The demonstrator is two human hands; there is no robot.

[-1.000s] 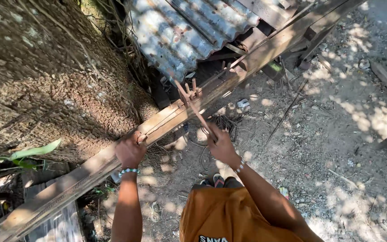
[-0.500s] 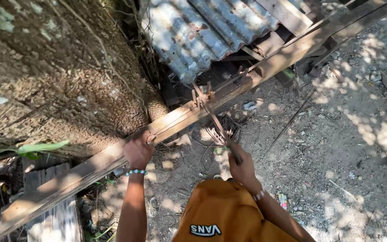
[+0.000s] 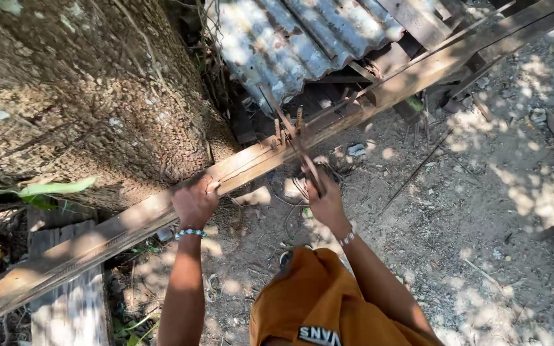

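Observation:
A long wooden plank (image 3: 129, 224) runs slantwise from lower left to upper right, beside a big tree trunk (image 3: 78, 90). My left hand (image 3: 195, 202), with a beaded bracelet at the wrist, grips the plank's near edge. My right hand (image 3: 325, 200) is closed on the handle of a rusty metal tool (image 3: 293, 138) whose pronged upper end lies across the plank's top face. I cannot make out what the prongs bear on.
Corrugated metal sheeting (image 3: 290, 38) leans behind the plank, over scrap boards. Bare dirt with twigs and loose sticks (image 3: 482, 211) spreads to the right. A weathered board (image 3: 65, 307) lies at lower left. A green leaf (image 3: 56, 188) juts from the trunk's foot.
The view has shifted, so plank and hands sit lower in frame. The tool's head stays on the plank with my right hand lower on the handle. My left hand keeps its grip.

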